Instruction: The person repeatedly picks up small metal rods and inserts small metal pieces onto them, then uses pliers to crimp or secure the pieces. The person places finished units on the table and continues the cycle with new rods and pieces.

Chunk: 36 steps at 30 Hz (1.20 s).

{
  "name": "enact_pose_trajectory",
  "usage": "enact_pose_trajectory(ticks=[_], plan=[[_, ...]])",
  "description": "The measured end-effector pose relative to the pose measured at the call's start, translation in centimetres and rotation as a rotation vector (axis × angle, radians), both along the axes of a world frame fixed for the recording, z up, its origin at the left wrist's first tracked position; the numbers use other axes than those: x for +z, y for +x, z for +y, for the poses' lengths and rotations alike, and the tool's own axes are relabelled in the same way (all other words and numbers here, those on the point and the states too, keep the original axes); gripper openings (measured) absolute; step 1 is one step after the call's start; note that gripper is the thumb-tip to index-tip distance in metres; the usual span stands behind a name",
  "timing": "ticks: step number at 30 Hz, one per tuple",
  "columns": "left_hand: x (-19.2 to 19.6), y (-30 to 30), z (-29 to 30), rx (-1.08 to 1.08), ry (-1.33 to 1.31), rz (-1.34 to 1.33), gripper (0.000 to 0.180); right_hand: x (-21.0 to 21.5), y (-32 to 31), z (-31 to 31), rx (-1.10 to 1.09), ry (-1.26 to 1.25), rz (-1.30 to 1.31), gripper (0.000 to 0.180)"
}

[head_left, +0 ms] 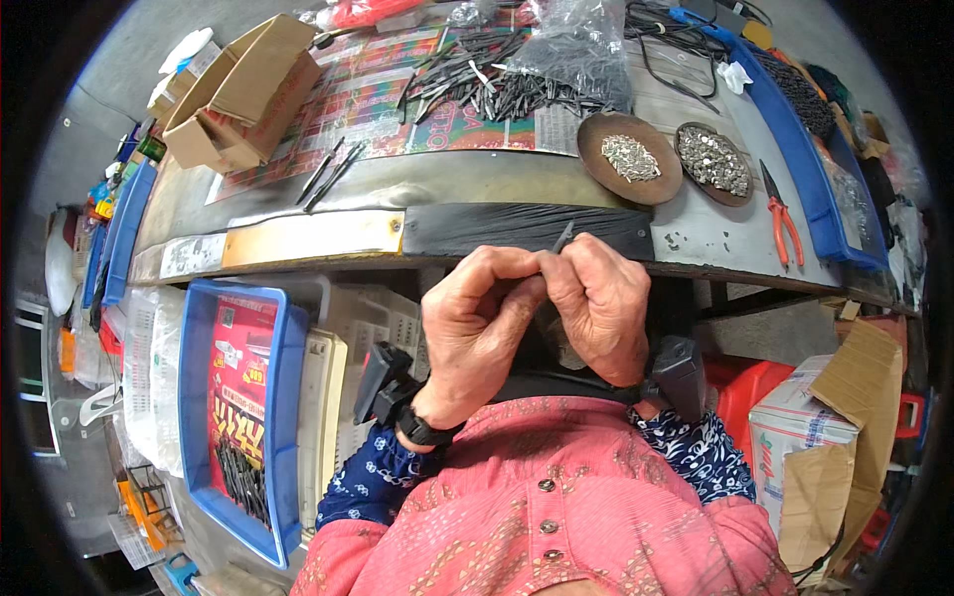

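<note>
My left hand [479, 318] and my right hand [602, 306] meet fingertip to fingertip just in front of the bench edge. Both are closed in a pinch. A slim dark piece [564, 236] pokes up from between the fingertips on the right hand's side; its lower part is hidden. What the left fingers pinch is covered by the hand. Beyond lies a heap of slim black pieces [487, 84], and a few similar black pieces [333, 177] lie apart at the left. A brown bowl [594, 159] holds small silvery parts, and a second bowl [735, 196] holds round metal bits.
Red-handled pliers [781, 221] lie on the bench's right side, beside a long blue tray [810, 169]. An opened cardboard box [243, 94] stands at the back left. Below the bench edge are a blue bin [294, 417] with black pieces and a carton [805, 437].
</note>
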<state>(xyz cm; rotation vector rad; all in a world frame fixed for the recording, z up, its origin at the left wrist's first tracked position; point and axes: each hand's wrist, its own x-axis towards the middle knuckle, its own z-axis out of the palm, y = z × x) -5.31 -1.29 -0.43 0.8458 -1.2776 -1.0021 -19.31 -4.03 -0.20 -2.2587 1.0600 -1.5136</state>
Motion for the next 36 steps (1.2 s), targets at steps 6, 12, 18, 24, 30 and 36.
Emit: enact_pose_trajectory(ticks=[6,12,18,24,30,36], plan=[[0.1,5.2,-3.1,0.328,-0.207,-0.529,0.013,0.0,-1.9,-0.9,-0.049,0.009,0.11,0.022],[0.3,12.1,-7.5,0.593,-0.269,-0.859,0.006,0.5,-5.4,-2.6,-0.301,0.034,0.168,0.013],[-0.4,15.3,-10.1,0.705,-0.28,-1.212,0.006,0.4,-7.1,-4.3,-0.433,-0.076,0.407,0.023],[-0.5,16.8,-11.9,0.749,-0.38,-1.442,0.003,0.1,-7.4,-4.9,-0.443,-0.044,0.465,0.029],[-0.3,17.2,-12.8,0.768,-0.366,-1.471,0.007,0.2,-7.7,-4.7,-0.381,-0.007,0.436,0.029],[-0.3,15.4,-12.5,0.705,-0.436,-1.36,0.007,0.0,-7.9,-4.7,-0.396,-0.019,0.411,0.031]])
